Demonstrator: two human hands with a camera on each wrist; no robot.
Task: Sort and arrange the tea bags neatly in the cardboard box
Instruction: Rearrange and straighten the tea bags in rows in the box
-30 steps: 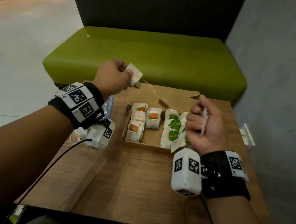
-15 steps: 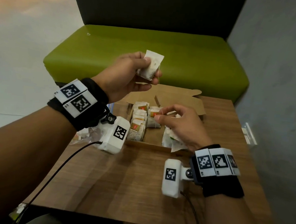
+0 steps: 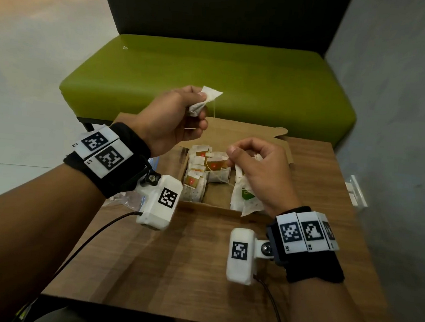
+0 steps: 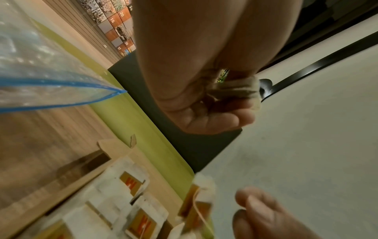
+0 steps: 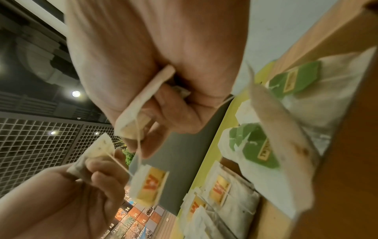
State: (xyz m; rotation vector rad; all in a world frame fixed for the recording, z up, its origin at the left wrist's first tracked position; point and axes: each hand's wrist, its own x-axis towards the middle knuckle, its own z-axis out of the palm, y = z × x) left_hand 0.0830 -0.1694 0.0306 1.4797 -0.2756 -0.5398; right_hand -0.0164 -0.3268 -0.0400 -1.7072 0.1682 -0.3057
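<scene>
Fingers (image 3: 199,111) of the left hand (image 3: 169,116) pinch a tea bag (image 3: 206,100).

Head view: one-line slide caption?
Left hand holds a tea bag above the box; right hand pinches its string.

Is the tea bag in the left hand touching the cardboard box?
Apart. The head view shows the left hand pinching the tea bag above the cardboard box, bench visible between them.
</scene>
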